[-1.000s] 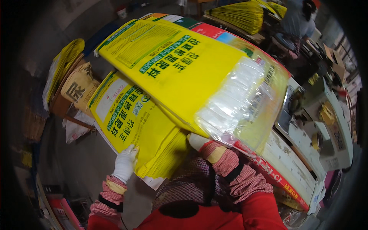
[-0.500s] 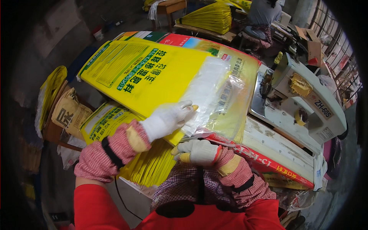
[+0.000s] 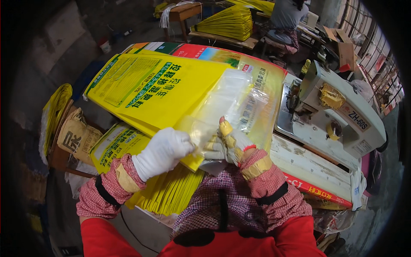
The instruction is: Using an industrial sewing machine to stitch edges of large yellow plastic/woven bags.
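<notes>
A yellow woven bag with dark green print lies flat over the work table. From its mouth sticks a clear plastic liner. My left hand, in a white glove, is closed on the near corner of the liner at the bag's mouth. My right hand, gloved with yellow tape on the fingers, touches the same liner edge; its thumb points up, apart from the fingers, which reach left toward my left hand. Film partly covers those fingertips. At the right stands a pale sewing machine.
Under the bag lie printed sacks with a red edge. A stack of folded yellow bags sits below my left forearm. A brown sack stands at the left. At the back, a person sits near a yellow bag pile.
My left hand has moved down and left and closed on the liner's corner. My right hand has risen to the liner, its thumb now raised. The near liner edge has lifted.
</notes>
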The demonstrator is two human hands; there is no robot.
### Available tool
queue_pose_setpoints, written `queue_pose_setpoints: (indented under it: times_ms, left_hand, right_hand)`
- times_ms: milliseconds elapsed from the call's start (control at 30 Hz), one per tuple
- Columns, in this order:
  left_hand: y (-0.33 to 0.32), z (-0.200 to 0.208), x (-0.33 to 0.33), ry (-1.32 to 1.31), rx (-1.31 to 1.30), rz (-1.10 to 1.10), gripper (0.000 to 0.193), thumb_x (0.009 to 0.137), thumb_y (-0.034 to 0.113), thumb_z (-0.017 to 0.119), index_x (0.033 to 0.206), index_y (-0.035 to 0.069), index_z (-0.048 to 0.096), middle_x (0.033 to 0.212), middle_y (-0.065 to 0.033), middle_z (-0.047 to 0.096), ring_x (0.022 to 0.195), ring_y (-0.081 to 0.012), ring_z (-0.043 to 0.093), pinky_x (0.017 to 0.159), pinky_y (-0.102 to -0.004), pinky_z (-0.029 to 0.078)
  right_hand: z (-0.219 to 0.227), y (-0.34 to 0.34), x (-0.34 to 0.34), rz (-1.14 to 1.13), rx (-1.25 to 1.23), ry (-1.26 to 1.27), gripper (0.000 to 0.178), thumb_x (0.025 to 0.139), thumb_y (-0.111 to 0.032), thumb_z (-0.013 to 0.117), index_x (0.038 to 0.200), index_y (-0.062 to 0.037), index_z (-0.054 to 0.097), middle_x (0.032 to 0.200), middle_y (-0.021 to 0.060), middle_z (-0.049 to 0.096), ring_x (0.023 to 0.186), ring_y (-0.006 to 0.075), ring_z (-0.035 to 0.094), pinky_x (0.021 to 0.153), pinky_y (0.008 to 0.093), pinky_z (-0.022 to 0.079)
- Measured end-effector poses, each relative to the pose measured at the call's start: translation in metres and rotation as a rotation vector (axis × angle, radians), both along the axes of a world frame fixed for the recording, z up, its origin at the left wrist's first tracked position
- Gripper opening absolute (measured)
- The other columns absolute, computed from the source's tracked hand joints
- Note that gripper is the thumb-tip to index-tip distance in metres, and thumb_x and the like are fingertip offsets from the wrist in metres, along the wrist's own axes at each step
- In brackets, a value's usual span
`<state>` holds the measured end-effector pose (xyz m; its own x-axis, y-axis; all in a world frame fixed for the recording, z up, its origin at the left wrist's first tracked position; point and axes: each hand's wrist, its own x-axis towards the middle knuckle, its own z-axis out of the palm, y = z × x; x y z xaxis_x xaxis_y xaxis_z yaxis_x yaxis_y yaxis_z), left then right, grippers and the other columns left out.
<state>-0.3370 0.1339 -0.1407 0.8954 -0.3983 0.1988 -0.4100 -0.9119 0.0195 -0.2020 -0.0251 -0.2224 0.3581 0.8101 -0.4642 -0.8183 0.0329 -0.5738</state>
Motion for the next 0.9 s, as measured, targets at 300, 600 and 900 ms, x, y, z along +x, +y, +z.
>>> queue_pose_setpoints:
  times_ms: [300,600,900]
  left_hand:
    - [0.012,-0.015,0.022,0.299,-0.342,0.322,0.025,0.075,0.025,0.066,0.087,0.005,0.06,0.08,-0.0125,0.06,0.074,-0.0297,0.058,0.068,-0.0346,0.046]
    - [0.078,0.013,0.039,0.133,-0.974,0.689,0.026,0.074,0.014,0.068,0.09,-0.002,0.057,0.08,-0.0088,0.062,0.067,-0.0133,0.058,0.065,-0.0251,0.046]
    - [0.068,0.028,0.022,0.063,-1.365,0.53,0.016,0.084,0.01,0.059,0.082,0.002,0.045,0.075,-0.0062,0.055,0.064,-0.0117,0.053,0.06,-0.0222,0.044]
  right_hand:
    - [-0.058,0.061,0.035,-0.172,-0.329,-0.854,0.041,0.079,-0.04,0.063,0.096,-0.0024,0.06,0.074,0.0124,0.063,0.063,0.0231,0.061,0.058,0.0336,0.049]
    - [0.013,0.052,0.02,0.138,-0.774,-1.542,0.038,0.08,-0.039,0.058,0.09,-0.0025,0.062,0.089,0.0158,0.064,0.078,0.0272,0.062,0.066,0.0372,0.048]
    - [0.05,0.073,-0.023,-0.253,-0.248,-2.33,0.021,0.08,-0.014,0.055,0.098,-0.0048,0.06,0.099,0.0173,0.061,0.088,0.0339,0.06,0.077,0.0399,0.047]
